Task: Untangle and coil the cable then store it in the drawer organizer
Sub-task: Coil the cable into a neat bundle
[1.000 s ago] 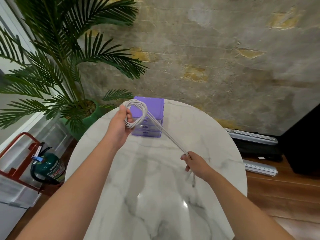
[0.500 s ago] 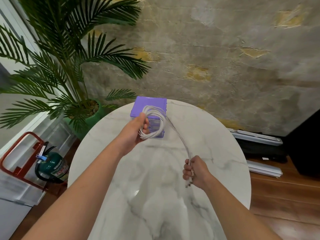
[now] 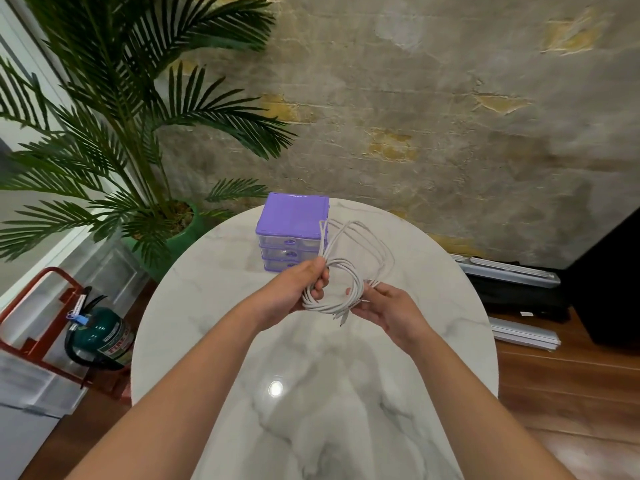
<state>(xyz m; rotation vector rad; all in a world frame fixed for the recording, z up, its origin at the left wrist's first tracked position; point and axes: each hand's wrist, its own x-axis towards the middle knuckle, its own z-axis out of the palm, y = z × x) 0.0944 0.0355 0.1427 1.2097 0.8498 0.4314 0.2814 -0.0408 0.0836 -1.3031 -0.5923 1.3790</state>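
A white cable (image 3: pixel 349 268) hangs in several loose loops above the round marble table (image 3: pixel 311 393). My left hand (image 3: pixel 298 289) grips the bundle of loops at their left side. My right hand (image 3: pixel 388 310) holds the loops from the right, palm up, with fingers around the lower strands; a cable end dangles below it. Behind the hands, at the table's far edge, stands the purple drawer organizer (image 3: pixel 292 230) with three clear drawers, all closed.
A potted palm (image 3: pixel 138 133) rises at the left beside the table. A green fire extinguisher (image 3: pixel 100 337) in a red stand sits on the floor at the left. Grey metal rails (image 3: pixel 512 275) and a black object lie on the wooden floor at the right.
My right hand came up and left from the stretched cable to meet the coil. My left hand moved right and down with the loops. The straight length is now gathered into the coil.
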